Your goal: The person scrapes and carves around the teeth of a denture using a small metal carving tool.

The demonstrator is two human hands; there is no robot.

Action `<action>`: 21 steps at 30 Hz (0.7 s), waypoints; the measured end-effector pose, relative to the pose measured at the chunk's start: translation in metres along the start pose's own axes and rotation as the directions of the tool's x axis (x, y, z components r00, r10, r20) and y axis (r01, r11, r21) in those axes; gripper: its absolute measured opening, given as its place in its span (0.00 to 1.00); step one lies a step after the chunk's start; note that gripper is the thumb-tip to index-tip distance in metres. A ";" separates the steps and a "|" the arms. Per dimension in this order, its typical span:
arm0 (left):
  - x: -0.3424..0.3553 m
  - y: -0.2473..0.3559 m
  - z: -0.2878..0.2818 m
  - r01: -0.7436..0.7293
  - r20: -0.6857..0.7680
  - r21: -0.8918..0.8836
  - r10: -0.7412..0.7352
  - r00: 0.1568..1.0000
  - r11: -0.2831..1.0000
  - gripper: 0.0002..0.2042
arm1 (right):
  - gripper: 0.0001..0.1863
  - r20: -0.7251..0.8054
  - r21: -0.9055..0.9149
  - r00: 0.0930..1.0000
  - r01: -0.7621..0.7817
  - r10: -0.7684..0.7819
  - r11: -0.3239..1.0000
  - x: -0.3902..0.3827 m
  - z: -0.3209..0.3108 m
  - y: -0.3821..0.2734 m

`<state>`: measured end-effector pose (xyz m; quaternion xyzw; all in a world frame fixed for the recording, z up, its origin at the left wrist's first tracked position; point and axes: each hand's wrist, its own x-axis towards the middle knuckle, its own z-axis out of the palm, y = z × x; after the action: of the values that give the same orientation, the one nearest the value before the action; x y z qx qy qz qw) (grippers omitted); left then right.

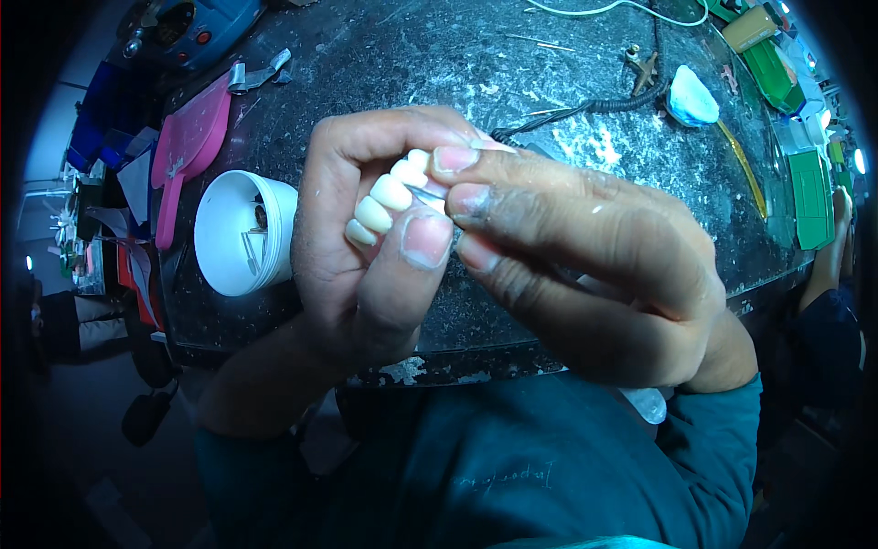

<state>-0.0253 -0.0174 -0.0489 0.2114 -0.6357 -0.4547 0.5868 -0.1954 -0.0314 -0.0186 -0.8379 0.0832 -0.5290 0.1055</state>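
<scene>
A curved row of cream-white artificial teeth (390, 193), a dental bridge, is pinched in my left hand (366, 265). The thumb presses its near side while the bent fingers go round behind it. From the right my right hand (585, 247) grips a thin metal pointed tool (423, 194) between thumb and fingers. Its tip touches the bridge, or lies very close to it, near the middle teeth. Most of the tool is hidden inside the right hand. Both hands are held above the near part of the dark worktable (302, 101).
Left of my hands stands a white tub (240, 233) with small items inside, beside a pink dustpan (187, 137). A blue machine (183, 32) is at the far left. Rightward lie a black coiled cord (622, 105), a pale block (692, 98) and green boxes (809, 197).
</scene>
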 end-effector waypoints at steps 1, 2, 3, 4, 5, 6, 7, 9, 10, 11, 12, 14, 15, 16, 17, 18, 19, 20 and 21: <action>0.000 0.000 0.000 -0.001 0.001 0.000 0.001 1.000 1.000 0.21 | 0.09 -0.033 -0.015 0.999 0.023 -0.024 1.000 0.000 0.002 0.000; -0.001 0.000 0.000 -0.001 -0.005 0.001 0.001 1.000 1.000 0.21 | 0.09 -0.033 -0.015 0.999 0.024 -0.024 1.000 0.001 0.002 -0.001; -0.001 0.000 0.000 -0.002 -0.010 0.002 0.002 1.000 1.000 0.21 | 0.09 -0.024 -0.052 1.000 0.015 -0.016 0.999 0.003 0.003 -0.003; -0.001 0.001 0.000 -0.003 -0.011 0.002 0.003 1.000 1.000 0.21 | 0.09 -0.015 -0.089 1.000 0.006 -0.007 0.996 0.004 0.003 -0.004; -0.002 0.003 0.001 0.009 -0.023 0.018 -0.009 1.000 1.000 0.21 | 0.09 -0.013 -0.089 1.000 0.007 -0.008 0.996 0.005 0.002 -0.004; -0.002 0.004 0.001 0.022 -0.036 0.034 -0.020 0.999 0.999 0.21 | 0.10 0.009 -0.107 0.999 0.033 -0.032 0.994 0.006 0.002 -0.004; -0.002 0.004 0.003 0.022 -0.030 0.034 -0.021 0.999 0.999 0.21 | 0.11 0.026 -0.130 0.998 0.056 -0.053 0.990 0.004 -0.001 -0.003; 0.000 0.004 0.008 0.044 -0.041 0.037 -0.043 0.998 0.998 0.20 | 0.12 0.016 -0.152 0.998 0.065 -0.063 0.986 0.001 -0.003 -0.001; 0.000 0.003 0.008 0.043 -0.042 0.036 -0.041 0.998 0.998 0.20 | 0.12 0.015 -0.168 0.997 0.079 -0.077 0.983 0.001 -0.002 -0.001; 0.001 0.002 0.009 0.011 -0.046 -0.003 -0.011 0.999 1.000 0.18 | 0.12 0.017 -0.168 0.997 0.080 -0.078 0.983 0.001 -0.001 -0.002; 0.001 0.001 0.009 -0.021 -0.050 -0.042 0.019 0.999 0.999 0.16 | 0.13 0.002 -0.150 0.998 0.067 -0.068 0.986 0.001 -0.001 -0.002; 0.000 0.002 0.009 -0.018 -0.059 -0.038 0.016 0.998 0.999 0.16 | 0.14 -0.012 -0.130 0.998 0.056 -0.058 0.990 0.002 0.000 -0.003; 0.000 0.003 0.009 -0.014 -0.067 -0.036 0.012 0.998 0.999 0.16 | 0.15 -0.017 -0.126 0.999 0.038 -0.040 0.991 0.002 0.001 -0.004; 0.000 0.003 0.008 -0.015 -0.067 -0.035 0.013 0.998 0.999 0.16 | 0.16 -0.022 -0.124 1.000 0.019 -0.022 0.992 0.002 0.001 -0.004; 0.001 0.004 0.007 0.007 -0.048 -0.057 -0.010 0.999 0.998 0.15 | 0.16 -0.022 -0.124 1.000 0.019 -0.022 0.992 0.002 0.001 -0.004; 0.001 0.005 0.006 0.029 -0.029 -0.077 -0.032 0.999 0.997 0.15 | 0.16 -0.015 -0.113 0.999 0.030 -0.032 0.993 0.002 0.001 -0.003; 0.001 0.005 0.005 0.028 -0.028 -0.079 -0.031 0.999 0.996 0.15 | 0.16 -0.007 -0.103 0.999 0.039 -0.040 0.994 0.002 0.002 -0.003; 0.001 0.004 0.004 0.027 -0.017 -0.070 -0.028 0.999 0.997 0.15 | 0.16 -0.007 -0.105 0.999 0.039 -0.040 0.994 0.001 0.002 -0.003; 0.002 0.003 0.003 0.025 -0.006 -0.062 -0.026 1.000 0.998 0.15 | 0.15 -0.047 -0.070 0.999 0.009 -0.013 0.998 0.001 0.004 -0.003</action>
<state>-0.0277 -0.0162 -0.0451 0.2030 -0.6167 -0.4808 0.5894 -0.1915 -0.0282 -0.0180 -0.8287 0.0995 -0.5461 0.0714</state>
